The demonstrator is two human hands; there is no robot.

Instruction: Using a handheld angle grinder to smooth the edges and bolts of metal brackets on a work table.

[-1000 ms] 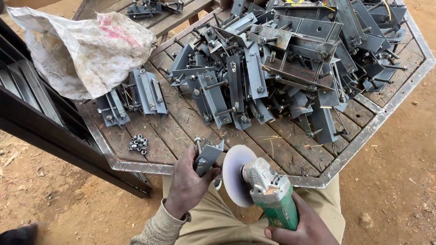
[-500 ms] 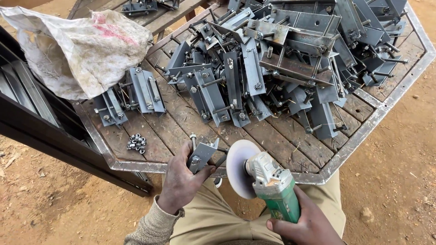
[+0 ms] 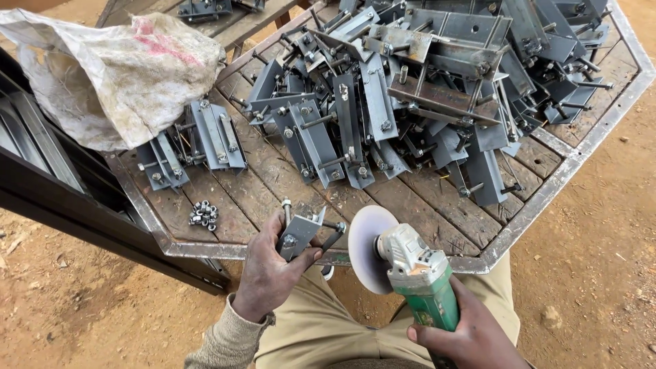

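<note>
Item, as I view it remotely: left hand [image 3: 270, 270] clenched around a small bolted steel bracket [image 3: 301, 232] at the table edge [image 3: 205, 250], presenting it to the disc of the green grinder [image 3: 410, 273], right hand [image 3: 465, 335] wrapped round its body for control.

Left hand [image 3: 270, 270] is curling its fingers shut in a grip, sleeved forearm angling up. Right hand [image 3: 471, 338] is wrapping tight, held low, just right of it.
</note>
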